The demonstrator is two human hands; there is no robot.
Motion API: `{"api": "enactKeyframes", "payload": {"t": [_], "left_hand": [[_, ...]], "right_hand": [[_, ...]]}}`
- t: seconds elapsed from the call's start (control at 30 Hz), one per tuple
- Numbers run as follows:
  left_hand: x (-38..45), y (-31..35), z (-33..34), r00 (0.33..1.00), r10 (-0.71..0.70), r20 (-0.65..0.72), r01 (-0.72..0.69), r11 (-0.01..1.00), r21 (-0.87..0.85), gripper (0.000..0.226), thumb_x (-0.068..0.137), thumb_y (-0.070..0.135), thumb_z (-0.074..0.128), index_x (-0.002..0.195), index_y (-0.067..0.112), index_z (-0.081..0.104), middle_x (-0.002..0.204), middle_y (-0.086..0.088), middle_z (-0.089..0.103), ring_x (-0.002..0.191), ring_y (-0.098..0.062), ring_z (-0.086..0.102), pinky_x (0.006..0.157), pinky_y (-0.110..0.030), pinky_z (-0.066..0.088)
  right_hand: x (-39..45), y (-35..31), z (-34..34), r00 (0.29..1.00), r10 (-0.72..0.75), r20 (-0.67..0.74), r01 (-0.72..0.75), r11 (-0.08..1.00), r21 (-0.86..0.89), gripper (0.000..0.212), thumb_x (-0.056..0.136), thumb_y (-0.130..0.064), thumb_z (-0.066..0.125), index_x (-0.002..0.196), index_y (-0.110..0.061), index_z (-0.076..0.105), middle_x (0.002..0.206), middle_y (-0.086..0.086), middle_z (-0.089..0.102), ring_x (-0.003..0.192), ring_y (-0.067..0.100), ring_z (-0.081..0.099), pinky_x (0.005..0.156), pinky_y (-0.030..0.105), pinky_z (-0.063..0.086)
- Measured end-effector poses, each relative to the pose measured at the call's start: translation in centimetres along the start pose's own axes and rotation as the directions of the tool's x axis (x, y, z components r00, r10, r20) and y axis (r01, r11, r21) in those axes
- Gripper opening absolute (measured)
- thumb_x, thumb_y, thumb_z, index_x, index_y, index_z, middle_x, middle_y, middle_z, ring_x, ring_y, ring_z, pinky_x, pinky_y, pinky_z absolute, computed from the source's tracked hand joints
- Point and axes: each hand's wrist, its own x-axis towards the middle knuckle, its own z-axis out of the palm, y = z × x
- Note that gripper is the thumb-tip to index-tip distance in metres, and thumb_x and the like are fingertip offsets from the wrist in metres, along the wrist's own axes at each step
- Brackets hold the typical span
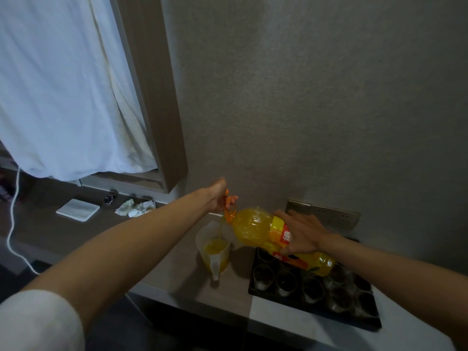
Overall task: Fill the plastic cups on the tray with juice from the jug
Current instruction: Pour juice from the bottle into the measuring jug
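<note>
Left hand (pixel 217 197) grips the orange carry loop (pixel 229 207), right hand (pixel 301 233) clasps the heavy, slick juice bottle (pixel 266 231) mid-body above the jug (pixel 215 252); support both ends

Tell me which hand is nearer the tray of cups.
Right. The right hand grips the tilted juice bottle by its label, just above the back edge of the tray. The left hand holds the bottle's orange handle, up beyond the jug.
</note>
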Motion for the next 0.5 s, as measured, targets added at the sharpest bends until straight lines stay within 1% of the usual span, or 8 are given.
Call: {"api": "enactKeyframes", "payload": {"t": [0.03,0.1,0.17,0.27,0.33,0.4,0.5], "left_hand": [[0.00,0.01,0.00,1.000,-0.001,0.001,0.001,1.000,0.001,0.033,0.108,0.028,0.019,0.089,0.008,0.038,0.083,-0.011,0.055,0.058,-0.014,0.043,0.038,-0.017,0.031],[-0.11,-0.02,0.08,1.000,0.008,-0.005,-0.008,1.000,0.002,0.036,0.108,0.030,0.019,0.083,0.010,0.035,0.083,-0.011,0.055,0.059,-0.014,0.043,0.039,-0.018,0.031],[-0.17,-0.09,0.11,1.000,0.012,-0.010,-0.012,1.000,-0.019,0.040,0.110,0.033,0.018,0.080,0.011,0.033,0.083,-0.012,0.055,0.059,-0.014,0.043,0.037,-0.016,0.031],[-0.20,-0.17,0.04,1.000,0.014,-0.014,-0.014,1.000,-0.024,0.039,0.110,0.034,0.018,0.082,0.011,0.034,0.083,-0.012,0.055,0.059,-0.014,0.043,0.037,-0.016,0.031],[-0.27,-0.12,0.00,1.000,0.012,-0.013,-0.013,1.000,-0.015,0.038,0.110,0.036,0.018,0.085,0.012,0.034,0.083,-0.012,0.056,0.059,-0.014,0.043,0.042,-0.021,0.031],[-0.47,-0.03,0.01,1.000,0.016,-0.016,-0.016,1.000,-0.018,0.041,0.110,0.038,0.017,0.082,0.012,0.034,0.082,-0.012,0.055,0.059,-0.014,0.043,0.048,-0.021,0.029],[-0.57,0.03,0.08,1.000,0.017,-0.013,-0.018,1.000,-0.022,0.044,0.110,0.039,0.017,0.080,0.011,0.033,0.082,-0.012,0.054,0.059,-0.015,0.042,0.050,-0.022,0.028]], "right_hand": [[-0.02,-0.02,-0.04,1.000,0.000,-0.003,0.000,1.000,-0.004,0.113,0.070,-0.072,0.075,0.157,-0.035,0.012,0.144,0.006,0.049,0.122,0.029,0.056,0.097,0.039,0.045],[-0.04,-0.02,-0.05,1.000,0.001,-0.012,-0.001,1.000,-0.017,0.113,0.069,-0.073,0.074,0.156,-0.036,0.013,0.143,0.005,0.050,0.122,0.029,0.056,0.095,0.039,0.044],[-0.05,-0.03,-0.13,1.000,0.000,-0.009,0.000,1.000,-0.022,0.112,0.069,-0.073,0.075,0.156,-0.037,0.013,0.143,0.005,0.050,0.122,0.029,0.056,0.095,0.039,0.044],[-0.06,-0.04,-0.26,1.000,-0.002,-0.011,0.002,1.000,-0.026,0.112,0.069,-0.073,0.075,0.155,-0.036,0.014,0.143,0.005,0.050,0.122,0.028,0.056,0.095,0.038,0.044],[-0.08,-0.08,-0.26,1.000,-0.001,-0.014,0.001,1.000,-0.028,0.112,0.069,-0.073,0.075,0.155,-0.035,0.015,0.143,0.005,0.050,0.121,0.029,0.056,0.095,0.038,0.045],[-0.11,-0.10,-0.22,1.000,0.002,-0.014,-0.002,1.000,-0.024,0.112,0.069,-0.073,0.075,0.156,-0.035,0.015,0.143,0.005,0.050,0.121,0.029,0.056,0.094,0.037,0.044],[-0.15,-0.14,-0.24,1.000,0.002,-0.017,-0.002,1.000,-0.028,0.112,0.069,-0.073,0.075,0.156,-0.035,0.015,0.143,0.005,0.050,0.122,0.028,0.056,0.093,0.036,0.042]]}}
